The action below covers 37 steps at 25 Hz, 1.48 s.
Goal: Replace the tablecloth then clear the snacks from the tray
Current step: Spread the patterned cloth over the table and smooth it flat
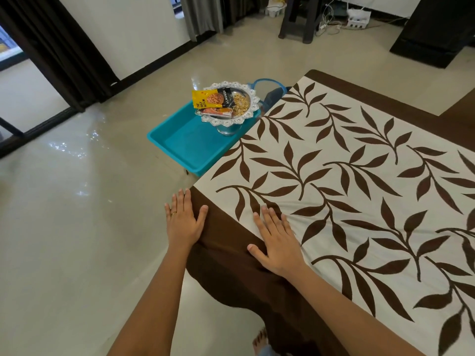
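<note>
The left hand [183, 222] and right hand [276, 240] lie flat and open, apart, pressing the one tablecloth [347, 181] at the table corner. The cloth appears laid. Still to clear: three snack packets [205, 98], in one silver dish [253, 104] on one blue tray [180, 142].

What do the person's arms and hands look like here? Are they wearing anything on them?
Both forearms are bare, with no sleeves in view, and no gloves, watch or bracelet show. The left hand wears a thin gold-coloured ring on one finger. The right hand shows no ring. The fingernails look short and unpainted.
</note>
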Each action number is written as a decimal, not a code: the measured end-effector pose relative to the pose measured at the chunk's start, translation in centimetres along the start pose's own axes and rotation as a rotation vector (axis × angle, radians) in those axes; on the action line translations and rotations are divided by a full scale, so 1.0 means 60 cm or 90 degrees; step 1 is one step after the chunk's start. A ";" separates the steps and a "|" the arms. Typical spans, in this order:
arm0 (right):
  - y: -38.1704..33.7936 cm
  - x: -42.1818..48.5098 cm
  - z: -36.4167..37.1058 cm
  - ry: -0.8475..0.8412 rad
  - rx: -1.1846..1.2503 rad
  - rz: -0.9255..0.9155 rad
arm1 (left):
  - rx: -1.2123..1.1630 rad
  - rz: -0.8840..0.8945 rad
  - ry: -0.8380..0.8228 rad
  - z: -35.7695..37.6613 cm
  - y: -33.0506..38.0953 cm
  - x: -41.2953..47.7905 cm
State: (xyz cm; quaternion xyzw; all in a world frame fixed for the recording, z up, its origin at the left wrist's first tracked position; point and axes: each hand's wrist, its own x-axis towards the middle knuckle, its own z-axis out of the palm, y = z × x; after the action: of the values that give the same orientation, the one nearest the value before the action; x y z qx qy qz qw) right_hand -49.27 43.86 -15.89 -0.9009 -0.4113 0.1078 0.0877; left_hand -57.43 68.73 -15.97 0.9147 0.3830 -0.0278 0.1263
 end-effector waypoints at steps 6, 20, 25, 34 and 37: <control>-0.007 -0.002 -0.005 -0.022 0.041 -0.030 | 0.042 -0.018 -0.015 -0.011 0.000 -0.010; 0.263 -0.248 -0.026 0.075 -0.003 0.322 | 0.063 0.201 -0.050 0.055 0.200 -0.103; 0.280 -0.246 -0.032 0.087 0.070 0.250 | 0.026 0.119 -0.062 0.060 0.269 -0.162; 0.446 -0.602 -0.043 0.133 0.109 0.385 | 0.023 0.323 -0.099 0.183 0.525 -0.460; 0.514 -0.743 -0.033 0.099 0.053 0.389 | 0.043 0.280 -0.052 0.195 0.524 -0.505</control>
State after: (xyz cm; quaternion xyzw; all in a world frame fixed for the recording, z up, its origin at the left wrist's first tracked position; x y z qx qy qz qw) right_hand -54.94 -10.09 -16.13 -0.9839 -0.1088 0.0766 0.1193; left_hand -56.02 23.56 -16.19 0.9779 0.1678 -0.0498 0.1141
